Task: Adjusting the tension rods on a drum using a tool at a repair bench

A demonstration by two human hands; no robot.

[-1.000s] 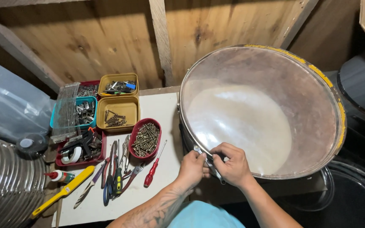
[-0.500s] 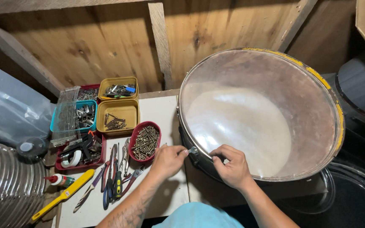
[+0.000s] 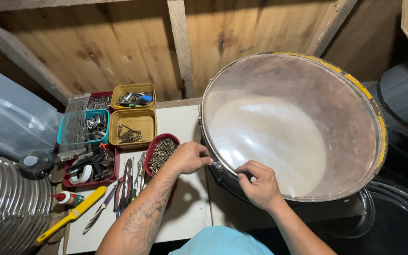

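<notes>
Since half a second ago, left hand [image 3: 188, 158] has shifted from the white tabletop [image 3: 182, 217] back toward the drum [image 3: 291, 125], fingers curled loosely together, fingertips touching the rim near the small metal lug [image 3: 219, 166]; cannot tell whether anything is pinched between them. Right hand [image 3: 260, 186] stays on the near edge of the drum hoop, fingers bent and closed over the rim, thumb side toward the lug. Drum sits tilted at the right end of the tabletop, translucent head facing up and toward the camera, dark shell below, worn yellow band along its far-right rim. Just left of the left hand: red bowl [image 3: 159, 153] holding screws, partly covered by the wrist. Beyond it, two yellow trays [image 3: 132, 123] of small hardware, one behind the other, and a teal tray [image 3: 90, 126] with a clear ribbed lid leaning across it. Pliers and screwdrivers [image 3: 127, 182] lie in a row by the forearm; yellow-handled tool [image 3: 74, 213] near the front-left corner. Corrugated metal duct [image 3: 3, 212] at far left. Plywood wall [image 3: 119, 52] behind.
</notes>
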